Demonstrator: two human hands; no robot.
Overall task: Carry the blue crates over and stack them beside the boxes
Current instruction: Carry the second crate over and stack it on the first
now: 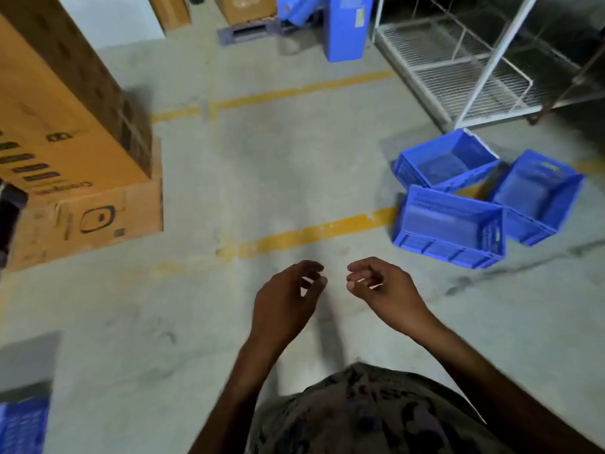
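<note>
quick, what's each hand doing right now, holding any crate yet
Left hand: open, fingers loosely curled, holding nothing.
Right hand: open, fingers loosely curled, holding nothing.
The crates sit untouched on the floor.

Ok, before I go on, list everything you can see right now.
blue crates: three, blue, clustered on the floor at right, unstacked
cardboard boxes: two, brown, stacked at left
far boxes: at least two, brown, far end
pallet: one, dark, under a far box
upright panel: one, blue, beside the pallet
wire rack: one, white, far right
floor lines: two, yellow, across the concrete
cut-off object: one, blue, bottom-left corner, cannot tell what
left hand: empty, fingers loosely curled, low centre
right hand: empty, fingers loosely curled, beside the left
</note>
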